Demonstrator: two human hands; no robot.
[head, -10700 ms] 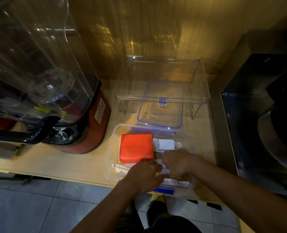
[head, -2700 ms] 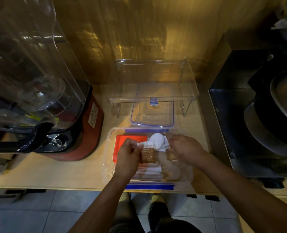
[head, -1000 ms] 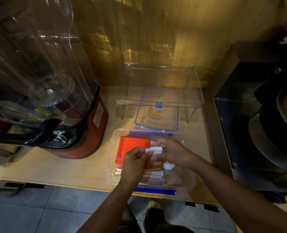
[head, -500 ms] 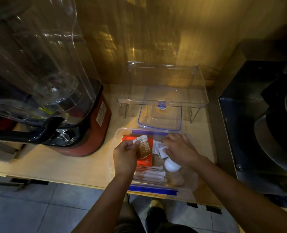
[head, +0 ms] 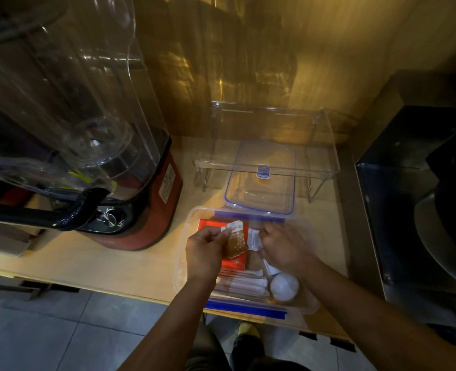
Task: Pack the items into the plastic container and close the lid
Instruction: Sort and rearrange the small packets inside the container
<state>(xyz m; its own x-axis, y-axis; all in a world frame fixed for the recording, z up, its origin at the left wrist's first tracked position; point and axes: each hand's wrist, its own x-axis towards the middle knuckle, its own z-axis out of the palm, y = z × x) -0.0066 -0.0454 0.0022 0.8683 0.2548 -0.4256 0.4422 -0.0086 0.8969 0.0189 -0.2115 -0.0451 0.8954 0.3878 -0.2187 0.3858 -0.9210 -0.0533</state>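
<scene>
A clear plastic container [head: 188, 219] with blue clips stands open at the counter's front edge. Inside lie a red packet [head: 234, 263], wrapped white sticks [head: 244, 283], a white round object [head: 284, 286] and small white sachets [head: 253, 238]. My left hand [head: 204, 253] is above the container's left part, pinching a brown-and-white sachet [head: 236, 241]. My right hand [head: 285, 249] reaches into the container's right part with its fingers on the white sachets; whether it grips one is hidden. The container's clear lid [head: 260, 191] with a blue rim lies flat just behind it.
A clear acrylic stand [head: 325, 167] straddles the lid at the back. A red blender base [head: 146, 210] with a large clear jar [head: 61, 89] fills the left side. A dark metal appliance [head: 414, 210] stands at the right. A wooden wall rises behind.
My left hand has lifted the brown sachet and drawn it left over the red packet. My right hand has gone deeper into the container's right part. The white round object now lies near the front.
</scene>
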